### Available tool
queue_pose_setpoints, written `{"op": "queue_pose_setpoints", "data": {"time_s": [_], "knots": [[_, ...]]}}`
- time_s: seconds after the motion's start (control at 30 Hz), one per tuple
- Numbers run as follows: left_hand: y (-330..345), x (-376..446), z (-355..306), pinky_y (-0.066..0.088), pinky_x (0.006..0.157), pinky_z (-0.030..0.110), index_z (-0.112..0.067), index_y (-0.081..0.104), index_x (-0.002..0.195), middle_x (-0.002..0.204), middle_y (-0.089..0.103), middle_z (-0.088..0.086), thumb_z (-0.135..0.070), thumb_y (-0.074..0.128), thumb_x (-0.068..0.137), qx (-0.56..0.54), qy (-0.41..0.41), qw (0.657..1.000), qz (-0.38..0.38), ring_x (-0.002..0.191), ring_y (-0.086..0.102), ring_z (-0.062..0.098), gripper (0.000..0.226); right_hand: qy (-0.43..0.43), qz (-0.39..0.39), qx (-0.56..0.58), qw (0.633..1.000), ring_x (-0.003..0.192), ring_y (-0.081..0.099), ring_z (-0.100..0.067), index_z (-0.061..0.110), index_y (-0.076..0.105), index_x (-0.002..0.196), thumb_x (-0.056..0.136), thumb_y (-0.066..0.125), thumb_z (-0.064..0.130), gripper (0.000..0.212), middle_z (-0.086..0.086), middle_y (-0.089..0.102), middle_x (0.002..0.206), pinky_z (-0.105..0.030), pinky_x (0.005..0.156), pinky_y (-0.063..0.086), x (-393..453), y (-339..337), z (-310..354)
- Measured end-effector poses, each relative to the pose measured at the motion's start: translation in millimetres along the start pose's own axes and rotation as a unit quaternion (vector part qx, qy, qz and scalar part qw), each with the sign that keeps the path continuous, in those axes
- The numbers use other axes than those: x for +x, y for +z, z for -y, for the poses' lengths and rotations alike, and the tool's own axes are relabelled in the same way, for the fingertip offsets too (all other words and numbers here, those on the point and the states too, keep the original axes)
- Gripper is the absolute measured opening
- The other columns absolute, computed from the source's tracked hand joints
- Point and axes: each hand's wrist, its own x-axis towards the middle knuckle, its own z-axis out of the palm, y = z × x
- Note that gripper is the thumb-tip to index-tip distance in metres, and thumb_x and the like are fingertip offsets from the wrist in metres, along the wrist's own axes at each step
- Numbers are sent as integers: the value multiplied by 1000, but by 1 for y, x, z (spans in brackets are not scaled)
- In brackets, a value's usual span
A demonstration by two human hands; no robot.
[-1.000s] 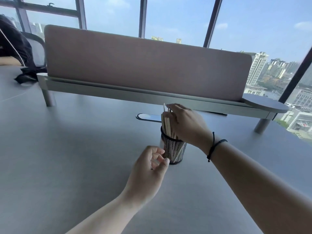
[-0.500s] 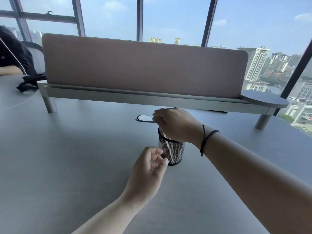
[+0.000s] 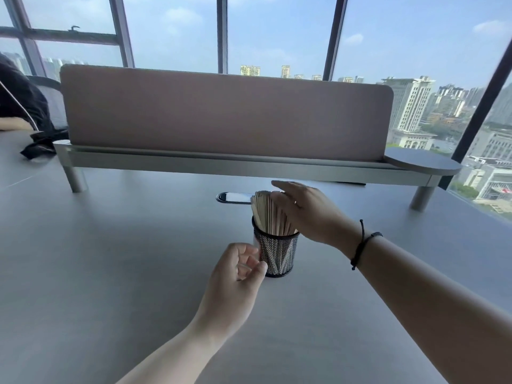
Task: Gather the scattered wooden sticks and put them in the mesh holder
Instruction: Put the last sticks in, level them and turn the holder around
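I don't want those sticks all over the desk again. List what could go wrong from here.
1. The sticks stand well above the rim of the mesh holder and lean left, so the load may be top-heavy and tip.
2. The right hand, fingers open, is against the bundle; a careless pull-away could drag sticks or rock the holder.
3. The left hand hovers loosely curled beside the holder, with no visible grip, so nothing clearly steadies it.

Showing black diamond mesh on the mesh holder (image 3: 275, 253); pale tan on the wooden sticks (image 3: 267, 213); matte grey across the table (image 3: 110, 273); dusty pinkish-brown on the divider panel (image 3: 221, 112); silver-grey on its shelf (image 3: 235, 167); black on the wrist cord (image 3: 363, 243).
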Motion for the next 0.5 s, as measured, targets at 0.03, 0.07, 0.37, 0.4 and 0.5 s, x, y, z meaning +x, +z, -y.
{"op": "queue_pose_setpoints", "data": {"time_s": [0.03,0.07,0.37,0.4,0.5], "knots": [[0,0,-1,54,72,36,-29,60,102,89,69,-6,-19,70,90,3,-3,1000,1,78,65,11,18,11,-27,48,998,129,50,-18,19,52,139,102,43,39,43,-1,58,139,-24,101,37,0,-2,0],[-1,-1,-3,55,75,35,-29,60,103,93,70,-7,-19,70,90,7,-5,1000,4,83,66,11,19,34,-63,112,991,127,52,-15,21,52,138,101,45,40,43,-1,60,136,-25,100,37,-2,-3,-2],[-4,11,-16,46,105,37,-35,40,145,141,52,-14,-33,68,71,39,-75,995,55,108,51,-21,80,203,-60,256,943,102,55,2,39,35,139,49,72,78,104,12,54,116,-22,83,44,-81,55,-6],[-2,12,-18,45,106,43,-35,44,142,140,56,-11,-28,65,69,34,-65,994,81,114,55,-12,76,202,-67,254,943,100,57,2,39,38,135,48,76,74,102,13,58,113,-22,82,47,-78,59,-2],[2,12,-15,49,99,53,-30,51,130,119,69,-5,-4,60,70,42,-4,993,112,111,66,20,66,206,-98,235,945,102,60,-4,40,40,128,48,81,65,93,16,61,112,-31,85,53,-72,74,12]]}}
